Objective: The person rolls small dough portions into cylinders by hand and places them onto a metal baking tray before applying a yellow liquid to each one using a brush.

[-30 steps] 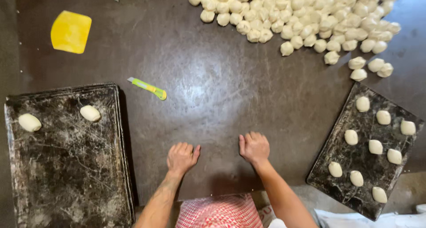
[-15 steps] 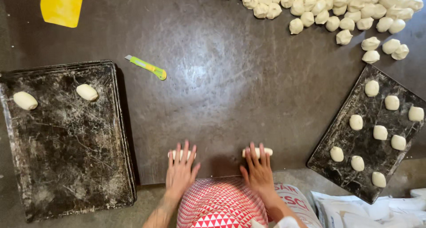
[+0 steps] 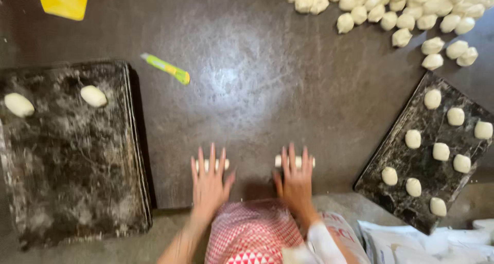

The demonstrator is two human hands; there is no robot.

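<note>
Your left hand (image 3: 210, 179) and right hand (image 3: 296, 177) lie flat, fingers spread, each rolling a dough piece (image 3: 211, 165). Left tray (image 3: 72, 192) holds two, right tray (image 3: 411, 179) nine; pile (image 3: 406, 9) remains.

Red-and-white patterned headcloth (image 3: 252, 233), white sleeve (image 3: 321, 241), bare hands.

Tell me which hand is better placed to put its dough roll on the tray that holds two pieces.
Left hand: the two-piece tray lies on its side; the right hand sits nearer the fuller tray.
</note>
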